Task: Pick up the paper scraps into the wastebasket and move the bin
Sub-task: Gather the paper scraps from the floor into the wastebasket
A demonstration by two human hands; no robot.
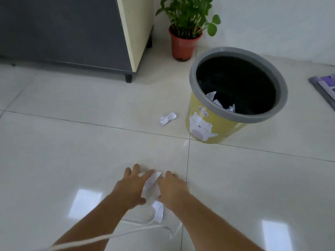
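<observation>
A yellow wastebasket (208, 124) with a grey rim and a cat picture stands upright on the tiled floor at the right. Inside it lie some white paper scraps (216, 100). One crumpled scrap (167, 119) lies on the floor just left of the bin. Low in the middle, my left hand (131, 185) and my right hand (172, 189) press from both sides on a white paper scrap (150, 185) on the floor. Another scrap (159, 211) lies just below the hands, between my wrists.
A potted green plant (183, 44) stands behind the bin by the white wall. A dark cabinet (63, 29) with short legs fills the upper left. A purple flat object (324, 87) lies at the right edge. A white cord (108, 238) hangs near my arms.
</observation>
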